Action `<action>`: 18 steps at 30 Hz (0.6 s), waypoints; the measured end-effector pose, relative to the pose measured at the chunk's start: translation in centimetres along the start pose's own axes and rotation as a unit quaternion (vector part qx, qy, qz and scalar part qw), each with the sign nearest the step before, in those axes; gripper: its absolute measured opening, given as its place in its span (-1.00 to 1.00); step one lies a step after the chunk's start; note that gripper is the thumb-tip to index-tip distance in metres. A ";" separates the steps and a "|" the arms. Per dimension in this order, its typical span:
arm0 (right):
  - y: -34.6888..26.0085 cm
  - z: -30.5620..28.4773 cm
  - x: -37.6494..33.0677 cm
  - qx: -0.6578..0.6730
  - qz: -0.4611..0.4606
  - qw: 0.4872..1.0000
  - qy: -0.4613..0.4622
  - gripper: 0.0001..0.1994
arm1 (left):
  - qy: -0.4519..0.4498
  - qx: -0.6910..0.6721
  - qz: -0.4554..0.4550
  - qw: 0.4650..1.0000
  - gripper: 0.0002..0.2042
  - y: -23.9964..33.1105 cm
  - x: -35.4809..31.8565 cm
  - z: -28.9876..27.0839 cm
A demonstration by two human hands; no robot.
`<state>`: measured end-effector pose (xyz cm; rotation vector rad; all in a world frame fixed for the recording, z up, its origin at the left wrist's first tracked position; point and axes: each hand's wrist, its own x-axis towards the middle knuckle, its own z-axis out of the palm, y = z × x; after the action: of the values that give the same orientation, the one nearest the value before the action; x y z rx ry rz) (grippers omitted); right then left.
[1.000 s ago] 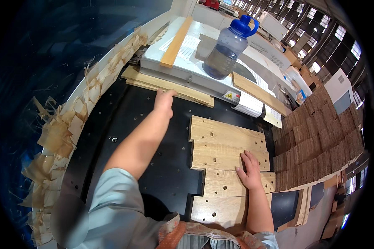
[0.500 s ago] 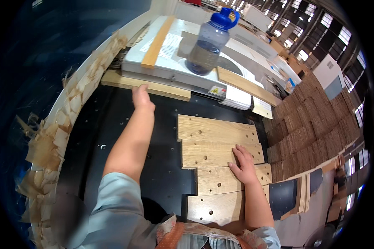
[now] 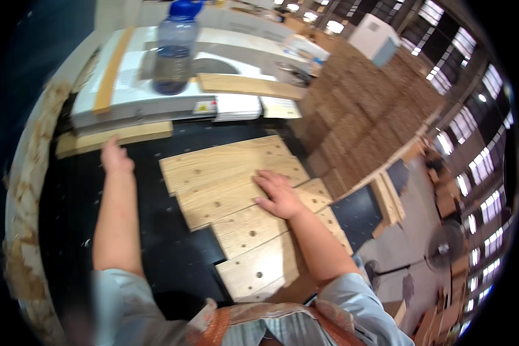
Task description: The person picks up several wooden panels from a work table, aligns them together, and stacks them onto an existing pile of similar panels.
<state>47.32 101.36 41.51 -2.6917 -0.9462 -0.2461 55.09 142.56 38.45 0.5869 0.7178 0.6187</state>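
- Turned since the earlier frame: the whole view, so the water bottle now stands toward eleven o'clock instead of just past twelve; both hands keep nearly the same spots against the wood.
- Right hand lies palm down with fingers spread, grasping nothing, on the drilled boards; the flat contact probably steadies them.
- These boards sit in staggered rows on the black counter, directly under the right hand and at four o'clock from the left. Their drilled faces are up, perhaps to keep the holes in sight.
- Left hand reaches to the front edge of the wood strips, which lie at twelve o'clock from it; blur hides whether its fingers are clenched on them or merely touching.
- Those strips run along the front of the white machine housing, whose edge may serve as a stop.
- Between one and two o'clock from the right hand rises a brown board stack.
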 end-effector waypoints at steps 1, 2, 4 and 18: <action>0.0 0.0 0.2 -0.005 -0.011 1.000 0.004 -0.46 | -0.015 -0.005 0.011 1.000 -0.53 -0.3 2.1 -0.6; 0.2 -0.1 0.1 -0.001 -0.004 1.000 -0.003 -0.45 | -0.016 -0.004 -0.009 1.000 -0.52 -0.5 2.1 0.0; -0.1 -0.3 -0.2 0.003 0.010 1.000 -0.018 -0.45 | -0.041 -0.020 -0.030 0.999 -0.52 -0.5 3.8 0.3; -0.3 -0.3 0.1 0.013 0.012 0.999 -0.034 -0.41 | -0.109 -0.063 -0.069 0.990 -0.45 1.1 6.4 0.6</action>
<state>47.21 101.52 41.83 -2.7010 -0.9278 -0.1380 59.02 147.53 36.89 0.4754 0.5058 0.4594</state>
